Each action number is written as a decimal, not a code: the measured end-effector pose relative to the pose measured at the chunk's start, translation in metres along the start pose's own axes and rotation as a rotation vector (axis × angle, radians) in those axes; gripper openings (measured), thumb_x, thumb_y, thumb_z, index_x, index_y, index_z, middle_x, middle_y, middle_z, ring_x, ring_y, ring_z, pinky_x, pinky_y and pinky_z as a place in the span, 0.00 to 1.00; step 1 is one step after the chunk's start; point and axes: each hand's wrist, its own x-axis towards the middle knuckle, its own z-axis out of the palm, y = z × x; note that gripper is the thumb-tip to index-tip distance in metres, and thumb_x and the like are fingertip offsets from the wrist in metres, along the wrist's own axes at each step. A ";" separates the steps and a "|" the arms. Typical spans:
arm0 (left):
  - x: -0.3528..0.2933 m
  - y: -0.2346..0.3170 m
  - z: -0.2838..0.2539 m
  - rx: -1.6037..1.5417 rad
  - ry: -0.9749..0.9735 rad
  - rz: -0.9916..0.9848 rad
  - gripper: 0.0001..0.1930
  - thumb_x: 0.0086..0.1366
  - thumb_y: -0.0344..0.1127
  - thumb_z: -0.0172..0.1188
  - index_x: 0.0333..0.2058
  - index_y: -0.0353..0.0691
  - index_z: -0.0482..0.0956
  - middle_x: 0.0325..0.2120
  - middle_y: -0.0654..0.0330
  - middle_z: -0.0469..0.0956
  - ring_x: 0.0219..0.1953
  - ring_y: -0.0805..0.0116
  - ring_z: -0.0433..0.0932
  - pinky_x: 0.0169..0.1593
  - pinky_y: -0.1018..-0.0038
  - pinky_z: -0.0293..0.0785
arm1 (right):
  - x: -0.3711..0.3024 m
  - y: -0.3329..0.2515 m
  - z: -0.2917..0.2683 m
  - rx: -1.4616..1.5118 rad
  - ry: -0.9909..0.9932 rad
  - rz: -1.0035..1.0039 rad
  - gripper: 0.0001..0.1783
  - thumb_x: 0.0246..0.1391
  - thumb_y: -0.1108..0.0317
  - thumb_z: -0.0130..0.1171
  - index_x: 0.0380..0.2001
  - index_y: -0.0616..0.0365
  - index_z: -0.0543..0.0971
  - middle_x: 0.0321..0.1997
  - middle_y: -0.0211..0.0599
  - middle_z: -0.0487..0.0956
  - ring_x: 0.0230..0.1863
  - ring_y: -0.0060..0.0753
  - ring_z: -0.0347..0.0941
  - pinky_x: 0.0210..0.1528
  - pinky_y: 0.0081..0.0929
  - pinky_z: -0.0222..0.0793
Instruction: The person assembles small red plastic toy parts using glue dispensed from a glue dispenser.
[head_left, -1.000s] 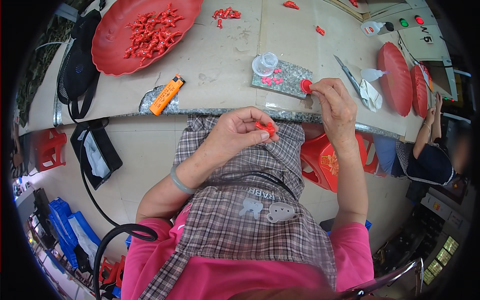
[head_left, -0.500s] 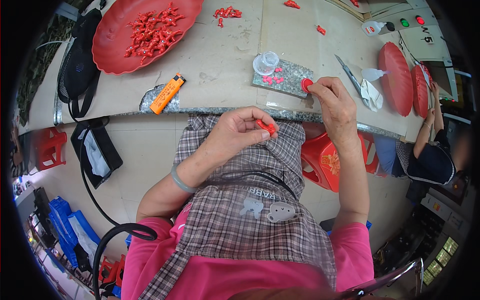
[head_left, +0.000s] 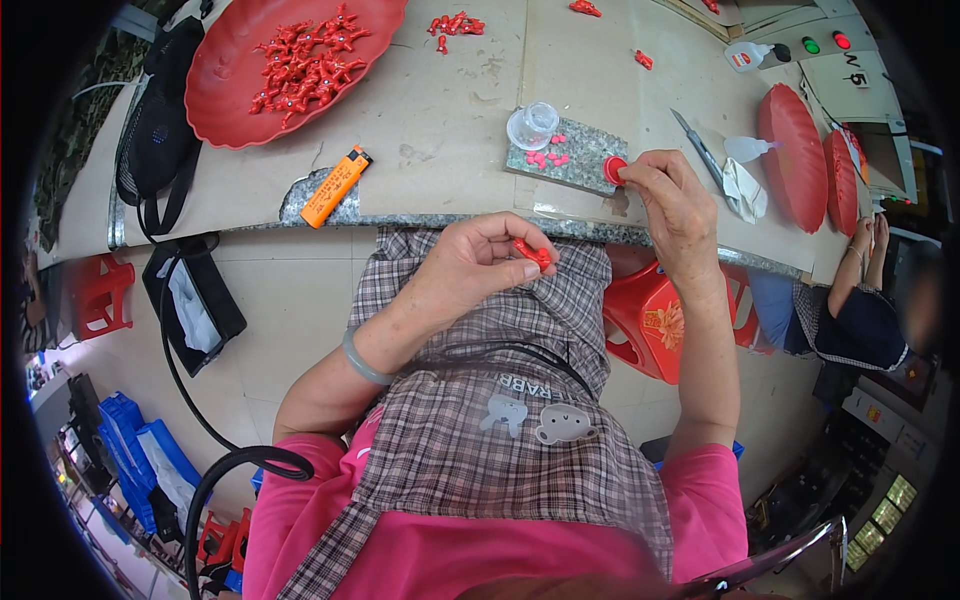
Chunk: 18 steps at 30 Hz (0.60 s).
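My left hand point(head_left: 480, 265) is over my lap in front of the table edge, its fingertips pinching a small red figure point(head_left: 533, 254). My right hand point(head_left: 672, 205) rests at the table edge beside a grey stone slab point(head_left: 590, 150). Its fingers hold a small round red cap point(head_left: 614, 170) against the slab's right end. On the slab lie several tiny pink bits point(head_left: 548, 158) and a clear round cup point(head_left: 532, 125).
A large red tray point(head_left: 230, 95) with several red figures sits far left; more red figures point(head_left: 452, 25) lie behind the slab. An orange lighter point(head_left: 336, 186), tweezers point(head_left: 700, 150), a glue bottle point(head_left: 748, 148), red dishes point(head_left: 795, 160) and a red stool point(head_left: 655, 320) are nearby. Another person point(head_left: 850, 320) sits at right.
My left hand with the red figure has shifted slightly; my right hand has stayed at the slab's right end with the red cap.
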 end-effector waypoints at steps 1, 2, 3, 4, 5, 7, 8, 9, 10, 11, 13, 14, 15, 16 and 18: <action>0.000 0.000 0.000 0.000 0.000 0.000 0.09 0.64 0.22 0.60 0.42 0.33 0.78 0.40 0.60 0.81 0.44 0.73 0.80 0.50 0.77 0.77 | 0.000 0.000 0.000 -0.003 -0.005 -0.004 0.12 0.48 0.86 0.61 0.36 0.61 0.81 0.36 0.39 0.77 0.34 0.36 0.78 0.34 0.28 0.74; 0.000 0.000 0.000 0.002 -0.005 0.000 0.09 0.64 0.22 0.60 0.43 0.33 0.78 0.40 0.60 0.81 0.44 0.73 0.80 0.50 0.77 0.77 | 0.000 0.000 0.000 -0.003 -0.005 -0.004 0.12 0.48 0.86 0.61 0.36 0.61 0.81 0.36 0.39 0.77 0.34 0.36 0.78 0.34 0.28 0.74; 0.000 0.000 0.000 0.003 -0.009 0.001 0.09 0.64 0.22 0.60 0.43 0.33 0.78 0.40 0.60 0.81 0.44 0.73 0.80 0.50 0.77 0.77 | 0.000 0.000 -0.001 0.001 -0.006 -0.003 0.12 0.49 0.86 0.61 0.36 0.61 0.81 0.36 0.39 0.77 0.34 0.36 0.78 0.34 0.28 0.74; 0.000 0.000 0.000 0.003 -0.008 0.002 0.09 0.64 0.22 0.60 0.43 0.33 0.78 0.40 0.60 0.81 0.44 0.73 0.80 0.50 0.77 0.77 | 0.000 0.000 -0.001 0.004 -0.006 -0.003 0.12 0.49 0.85 0.61 0.36 0.61 0.81 0.36 0.39 0.77 0.34 0.36 0.78 0.34 0.28 0.74; 0.000 0.001 0.000 0.004 -0.009 0.001 0.09 0.63 0.22 0.60 0.43 0.33 0.78 0.40 0.60 0.81 0.45 0.73 0.80 0.50 0.77 0.77 | 0.000 -0.002 -0.002 0.005 -0.007 -0.003 0.12 0.49 0.85 0.61 0.36 0.61 0.81 0.36 0.39 0.77 0.34 0.36 0.78 0.34 0.28 0.74; -0.001 0.001 0.000 0.005 -0.009 0.001 0.09 0.63 0.22 0.60 0.43 0.33 0.78 0.40 0.60 0.81 0.45 0.74 0.80 0.50 0.77 0.77 | 0.001 -0.006 -0.004 0.027 -0.014 0.053 0.08 0.51 0.83 0.61 0.35 0.62 0.80 0.35 0.40 0.77 0.34 0.38 0.79 0.35 0.31 0.75; -0.001 0.001 0.000 -0.002 -0.011 0.003 0.09 0.64 0.22 0.60 0.43 0.33 0.78 0.41 0.59 0.81 0.45 0.73 0.80 0.50 0.77 0.77 | 0.001 -0.005 -0.004 0.028 -0.015 0.053 0.08 0.51 0.83 0.61 0.35 0.62 0.80 0.35 0.40 0.77 0.34 0.38 0.79 0.35 0.31 0.75; -0.001 0.001 0.001 -0.009 -0.017 0.003 0.09 0.64 0.22 0.60 0.44 0.33 0.77 0.41 0.59 0.81 0.45 0.72 0.81 0.50 0.77 0.77 | 0.001 -0.005 -0.005 0.012 0.001 0.064 0.07 0.52 0.82 0.61 0.35 0.62 0.81 0.35 0.39 0.77 0.34 0.38 0.78 0.35 0.31 0.74; -0.001 0.002 0.002 -0.009 -0.018 0.003 0.09 0.64 0.22 0.60 0.44 0.33 0.77 0.41 0.59 0.81 0.45 0.72 0.81 0.50 0.77 0.77 | 0.000 -0.004 -0.006 -0.003 0.017 0.075 0.07 0.52 0.81 0.61 0.35 0.61 0.81 0.35 0.39 0.78 0.34 0.38 0.78 0.35 0.31 0.74; -0.001 0.003 0.003 -0.023 -0.021 -0.004 0.10 0.64 0.22 0.60 0.44 0.33 0.77 0.41 0.59 0.80 0.45 0.71 0.81 0.50 0.77 0.77 | 0.000 -0.004 -0.006 -0.004 0.017 0.076 0.07 0.52 0.81 0.61 0.35 0.61 0.81 0.35 0.39 0.78 0.34 0.38 0.78 0.35 0.31 0.74; -0.002 0.002 0.003 -0.035 -0.023 -0.011 0.10 0.64 0.22 0.60 0.45 0.33 0.77 0.41 0.59 0.80 0.45 0.70 0.81 0.49 0.77 0.78 | -0.001 -0.003 -0.005 0.004 0.026 0.099 0.07 0.52 0.81 0.62 0.35 0.61 0.81 0.35 0.39 0.78 0.34 0.37 0.78 0.35 0.31 0.74; -0.002 0.002 0.003 -0.065 -0.029 -0.017 0.10 0.65 0.22 0.59 0.45 0.33 0.76 0.41 0.59 0.80 0.45 0.69 0.82 0.49 0.77 0.78 | -0.002 -0.002 -0.005 0.004 0.027 0.099 0.07 0.52 0.81 0.62 0.35 0.61 0.81 0.35 0.39 0.78 0.34 0.37 0.78 0.35 0.31 0.74; -0.002 0.002 0.002 -0.095 -0.033 -0.022 0.10 0.65 0.23 0.59 0.45 0.33 0.76 0.40 0.59 0.80 0.45 0.68 0.82 0.49 0.77 0.78 | -0.002 -0.001 -0.004 0.001 0.028 0.085 0.07 0.52 0.81 0.62 0.35 0.61 0.81 0.35 0.39 0.78 0.34 0.38 0.78 0.35 0.31 0.73; -0.002 0.001 0.002 -0.094 -0.033 -0.022 0.10 0.65 0.23 0.59 0.45 0.33 0.76 0.40 0.59 0.80 0.45 0.68 0.82 0.49 0.77 0.78 | -0.003 -0.001 -0.004 -0.002 0.029 0.071 0.07 0.52 0.81 0.62 0.35 0.62 0.81 0.34 0.39 0.78 0.34 0.38 0.78 0.35 0.32 0.73; -0.001 0.000 0.000 -0.087 -0.046 -0.018 0.10 0.66 0.23 0.59 0.45 0.33 0.75 0.40 0.59 0.80 0.45 0.68 0.82 0.49 0.76 0.78 | -0.003 0.000 -0.007 -0.003 0.030 0.081 0.07 0.52 0.81 0.62 0.35 0.62 0.81 0.35 0.39 0.79 0.34 0.37 0.78 0.35 0.31 0.74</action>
